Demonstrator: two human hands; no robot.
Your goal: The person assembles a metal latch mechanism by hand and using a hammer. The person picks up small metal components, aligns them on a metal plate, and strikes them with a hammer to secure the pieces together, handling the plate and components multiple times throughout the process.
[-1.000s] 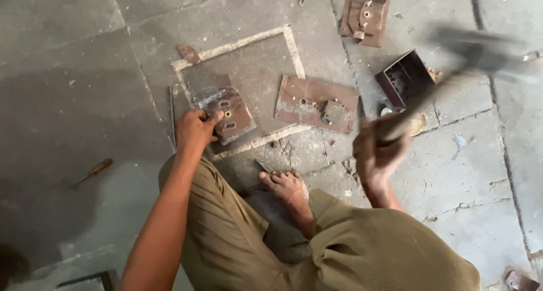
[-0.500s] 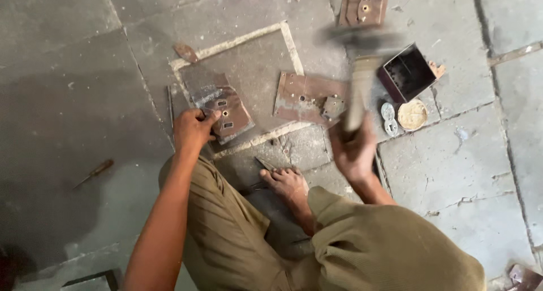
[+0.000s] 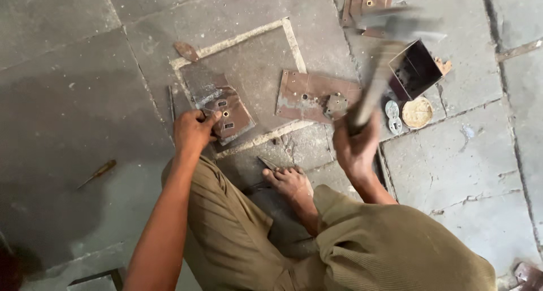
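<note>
Head view: left hand (image 3: 193,130) clamped on the near edge of a rusty slotted plate (image 3: 227,113), pinning it flat to the stone floor (image 3: 68,98). Right hand (image 3: 356,147) fisted round a hammer (image 3: 378,76), raised and blurred. Between the hands, a second rusty plate (image 3: 308,94); beyond the right hand, an open metal box (image 3: 417,69).

Hammer (image 3: 390,48) head motion-blurred, shape unclear. Rusty plate (image 3: 367,0) cut by top edge. Reddish obj (image 3: 529,274) bottom-right corner cropped, can't ID. Left hand (image 3: 193,130) fingers hide edge of lock plate (image 3: 229,117).
</note>
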